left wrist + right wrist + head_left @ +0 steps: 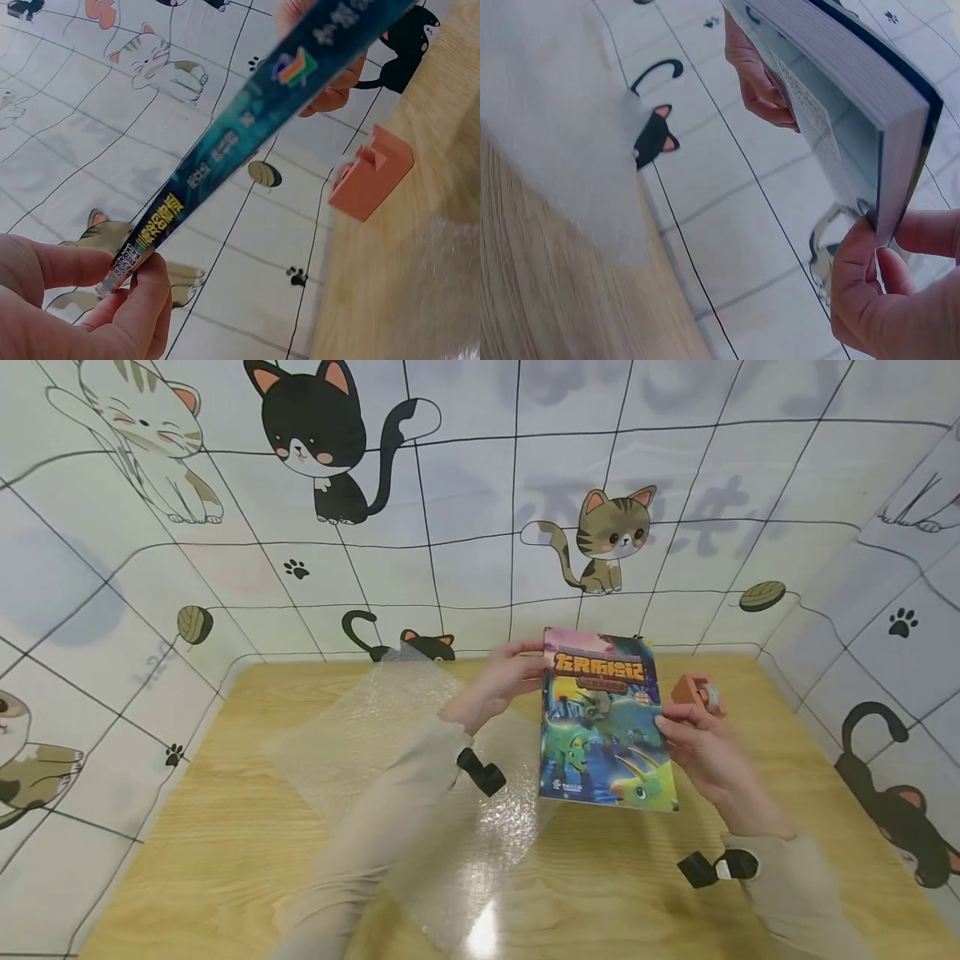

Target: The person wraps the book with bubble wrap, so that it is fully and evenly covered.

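Both hands hold a colourful book [603, 718] above the table, its dinosaur cover facing up toward the head camera. My left hand [506, 683] pinches the book's upper left side, thumb and fingers on either face. Along the right edge, my right hand [708, 752] grips it between thumb and fingers. The left wrist view shows the dark blue-green spine [232, 142], with the left hand [97, 307] at its end. In the right wrist view the page block [855, 60] shows, and the right hand [892, 292] pinches one corner.
Clear bubble wrap [360, 735] lies flat across the wooden table [202, 802], left of and partly below the book. An orange tape dispenser [697, 692] stands behind the right hand. A cat-printed cloth [465, 502] rises behind the table and at both sides.
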Tool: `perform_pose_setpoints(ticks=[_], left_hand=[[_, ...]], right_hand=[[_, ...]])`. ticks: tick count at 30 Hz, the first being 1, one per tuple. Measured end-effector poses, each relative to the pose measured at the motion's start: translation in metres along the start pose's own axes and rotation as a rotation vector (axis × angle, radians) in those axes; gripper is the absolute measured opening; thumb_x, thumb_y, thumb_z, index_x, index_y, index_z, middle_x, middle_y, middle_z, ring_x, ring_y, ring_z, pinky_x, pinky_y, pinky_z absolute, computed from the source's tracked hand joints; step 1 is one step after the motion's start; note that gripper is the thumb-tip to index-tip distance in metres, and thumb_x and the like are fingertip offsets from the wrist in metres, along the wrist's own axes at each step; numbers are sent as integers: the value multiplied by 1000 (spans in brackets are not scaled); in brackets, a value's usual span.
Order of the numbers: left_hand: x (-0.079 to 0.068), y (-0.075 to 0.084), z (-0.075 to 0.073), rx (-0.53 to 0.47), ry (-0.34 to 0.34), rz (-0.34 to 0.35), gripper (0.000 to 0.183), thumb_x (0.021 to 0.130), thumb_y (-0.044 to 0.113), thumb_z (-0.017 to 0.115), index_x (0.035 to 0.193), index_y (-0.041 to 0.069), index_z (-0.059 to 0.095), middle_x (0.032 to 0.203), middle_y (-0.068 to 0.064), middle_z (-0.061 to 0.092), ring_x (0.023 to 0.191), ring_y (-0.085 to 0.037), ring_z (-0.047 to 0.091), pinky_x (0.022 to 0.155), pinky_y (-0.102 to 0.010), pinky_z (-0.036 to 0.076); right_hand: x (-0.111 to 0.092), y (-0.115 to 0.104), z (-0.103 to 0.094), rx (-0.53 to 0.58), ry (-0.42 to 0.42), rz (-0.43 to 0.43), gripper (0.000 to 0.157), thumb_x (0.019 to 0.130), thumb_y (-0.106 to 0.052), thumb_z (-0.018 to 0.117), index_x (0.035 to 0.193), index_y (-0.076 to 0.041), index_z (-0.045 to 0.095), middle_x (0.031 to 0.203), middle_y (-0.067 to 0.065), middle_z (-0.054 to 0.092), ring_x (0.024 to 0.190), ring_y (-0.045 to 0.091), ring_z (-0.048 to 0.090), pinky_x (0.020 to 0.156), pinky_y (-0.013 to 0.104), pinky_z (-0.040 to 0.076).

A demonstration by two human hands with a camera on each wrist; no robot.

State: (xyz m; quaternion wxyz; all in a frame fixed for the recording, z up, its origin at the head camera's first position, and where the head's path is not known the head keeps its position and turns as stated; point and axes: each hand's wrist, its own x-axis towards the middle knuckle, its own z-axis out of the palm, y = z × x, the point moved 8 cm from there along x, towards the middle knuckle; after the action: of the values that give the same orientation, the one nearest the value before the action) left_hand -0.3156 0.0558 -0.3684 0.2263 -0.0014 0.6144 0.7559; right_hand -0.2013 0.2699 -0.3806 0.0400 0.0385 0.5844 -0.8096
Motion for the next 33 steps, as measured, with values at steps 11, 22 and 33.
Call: perform_pose_setpoints(ticks=[11,22,33], left_hand=[[-38,20,-71,58,50,50,42,92,2,55,133,1,46,125,-20,54,111,-29,57,94,-38,47],[-66,12,-140,101,133,51,43,95,3,50,136,-1,41,126,-19,51,100,-20,58,94,-36,47],[-83,-20,-197,91,214,11,41,95,-2,47,134,-8,38,110,-11,54,84,-10,60,82,-25,52]], right_hand=[[19,18,66,-65,-76,65,13,93,-2,55,91,-14,59,85,-4,62,77,8,60,70,22,51],[36,52,119,-128,-132,138,9,93,0,53,99,-7,52,84,-3,57,76,8,57,70,22,49],[51,104,154,-107,-188,229,12,93,0,53,104,-4,50,86,-3,55,76,8,55,70,22,48]])
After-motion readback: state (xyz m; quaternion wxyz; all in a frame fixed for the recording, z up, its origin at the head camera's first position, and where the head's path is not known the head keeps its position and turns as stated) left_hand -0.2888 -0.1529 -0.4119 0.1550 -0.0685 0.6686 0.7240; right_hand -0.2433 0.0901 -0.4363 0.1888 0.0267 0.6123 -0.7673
